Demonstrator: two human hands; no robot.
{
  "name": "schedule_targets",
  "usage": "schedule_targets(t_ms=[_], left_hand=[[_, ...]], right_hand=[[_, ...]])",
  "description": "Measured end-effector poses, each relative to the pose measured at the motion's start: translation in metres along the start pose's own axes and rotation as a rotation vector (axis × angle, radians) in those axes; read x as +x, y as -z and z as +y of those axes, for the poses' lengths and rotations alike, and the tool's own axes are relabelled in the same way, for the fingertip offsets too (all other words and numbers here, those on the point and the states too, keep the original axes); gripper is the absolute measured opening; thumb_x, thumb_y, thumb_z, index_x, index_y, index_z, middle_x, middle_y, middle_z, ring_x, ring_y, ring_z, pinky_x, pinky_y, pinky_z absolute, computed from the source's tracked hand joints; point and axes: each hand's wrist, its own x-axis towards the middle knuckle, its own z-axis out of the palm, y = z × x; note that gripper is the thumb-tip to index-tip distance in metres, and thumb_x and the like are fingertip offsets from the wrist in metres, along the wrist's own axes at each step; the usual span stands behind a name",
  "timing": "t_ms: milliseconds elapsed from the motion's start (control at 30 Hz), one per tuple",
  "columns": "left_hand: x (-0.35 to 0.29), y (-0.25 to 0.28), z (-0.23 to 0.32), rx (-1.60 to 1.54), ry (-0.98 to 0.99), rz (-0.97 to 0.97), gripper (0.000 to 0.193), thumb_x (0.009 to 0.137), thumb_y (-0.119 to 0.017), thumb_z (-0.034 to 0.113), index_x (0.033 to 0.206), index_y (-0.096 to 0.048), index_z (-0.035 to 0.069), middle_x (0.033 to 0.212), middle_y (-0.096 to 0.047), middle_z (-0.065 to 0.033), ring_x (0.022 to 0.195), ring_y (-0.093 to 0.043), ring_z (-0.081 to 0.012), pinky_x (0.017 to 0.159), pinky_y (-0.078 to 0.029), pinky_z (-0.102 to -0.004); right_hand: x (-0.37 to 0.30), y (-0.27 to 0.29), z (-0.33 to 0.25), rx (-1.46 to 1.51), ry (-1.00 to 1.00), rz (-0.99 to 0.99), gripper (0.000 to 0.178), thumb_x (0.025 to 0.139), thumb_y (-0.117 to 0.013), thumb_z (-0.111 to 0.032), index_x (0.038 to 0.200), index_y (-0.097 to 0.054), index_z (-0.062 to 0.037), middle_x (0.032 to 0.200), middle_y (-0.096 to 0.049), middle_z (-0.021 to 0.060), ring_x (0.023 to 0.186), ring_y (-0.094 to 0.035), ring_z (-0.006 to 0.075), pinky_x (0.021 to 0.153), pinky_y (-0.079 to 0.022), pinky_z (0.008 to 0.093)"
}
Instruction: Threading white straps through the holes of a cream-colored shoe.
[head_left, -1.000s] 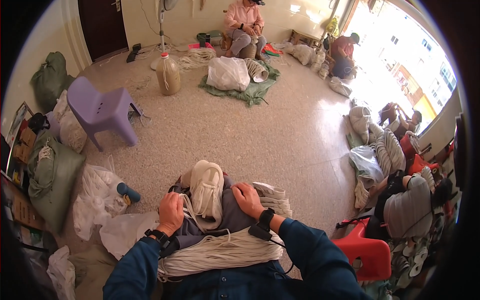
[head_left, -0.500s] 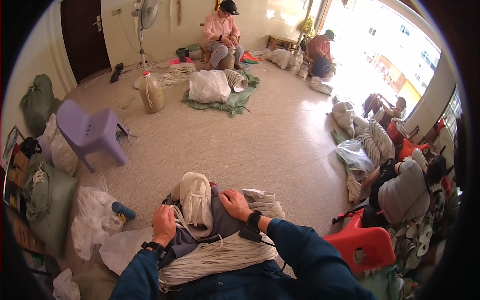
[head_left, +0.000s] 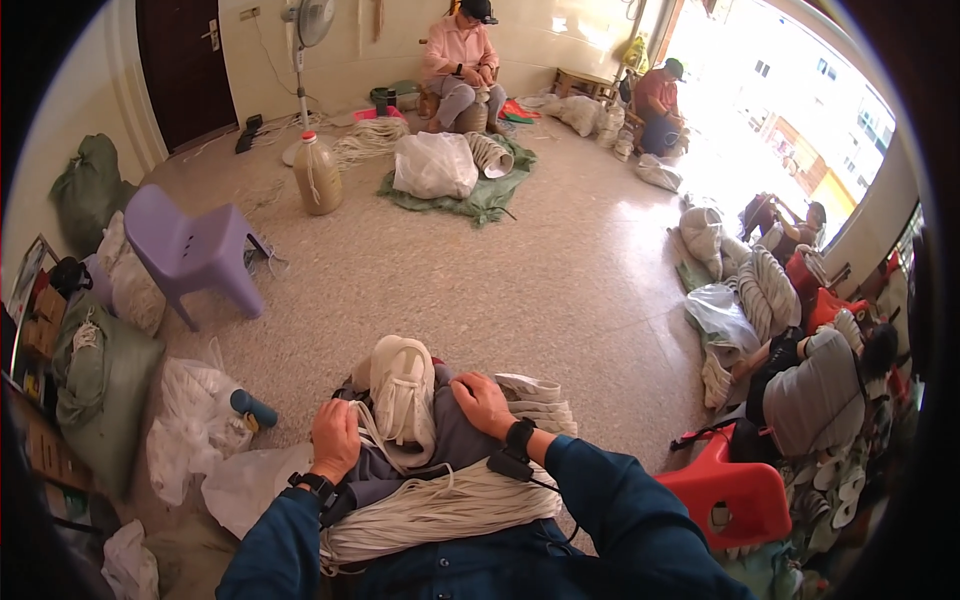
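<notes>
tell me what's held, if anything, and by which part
The right hand holds nothing, lying on grey cloth. The left hand is at the lace; whether it grips it cannot be told.

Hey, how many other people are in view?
4: a person in pink at the back, one in red further right, one in dark clothes down the right side, and one in grey nearest on the right. More may be hidden.
</notes>
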Motion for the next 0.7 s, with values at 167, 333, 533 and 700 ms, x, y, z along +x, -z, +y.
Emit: schedule_targets(t_ms=[167, 333, 533, 700], left_hand=[[0.002, 0.000, 0.002, 0.003, 0.003, -0.007, 0.019, 0.097, -0.049, 0.013, 0.084, -0.054, 0.000, 0.084, -0.056, -0.0176, 0.083, -0.053, -0.0370, 0.075, -0.043, -0.0444], [0.001, -0.001, -0.004, 0.034, 0.000, -0.008, 0.018, 0.097, -0.051, 0.013, 0.085, -0.055, 0.000, 0.084, -0.056, -0.0169, 0.082, -0.054, -0.0366, 0.075, -0.044, -0.0438], [0.001, 0.002, 0.002, 0.036, -0.012, -0.020, 0.019, 0.097, -0.050, 0.013, 0.085, -0.054, -0.001, 0.084, -0.055, -0.0178, 0.083, -0.054, -0.0373, 0.075, -0.044, -0.0444], [-0.005, -0.003, -0.003, 0.015, 0.031, -0.059, 0.020, 0.098, -0.049, 0.015, 0.086, -0.054, -0.001, 0.085, -0.056, -0.0187, 0.085, -0.053, -0.0385, 0.077, -0.043, -0.0458]], right_hand=[[-0.001, 0.002, 0.004, 0.023, -0.031, -0.012, 0.027, 0.094, -0.056, -0.026, 0.103, -0.069, -0.0038, 0.101, -0.067, 0.0187, 0.097, -0.062, 0.0397, 0.086, -0.049, 0.0446], [0.003, -0.001, 0.003, 0.018, -0.034, -0.005, 0.028, 0.094, -0.056, -0.026, 0.104, -0.069, -0.0035, 0.099, -0.067, 0.0199, 0.096, -0.062, 0.0399, 0.086, -0.049, 0.0448], [-0.001, -0.001, 0.007, 0.016, -0.005, 0.024, 0.029, 0.093, -0.056, -0.026, 0.104, -0.070, -0.0031, 0.100, -0.068, 0.0207, 0.095, -0.063, 0.0399, 0.087, -0.049, 0.0456], [-0.003, 0.000, 0.001, 0.019, -0.032, -0.001, 0.029, 0.093, -0.056, -0.026, 0.101, -0.070, -0.0031, 0.102, -0.068, 0.0199, 0.099, -0.062, 0.0386, 0.088, -0.048, 0.0460]])
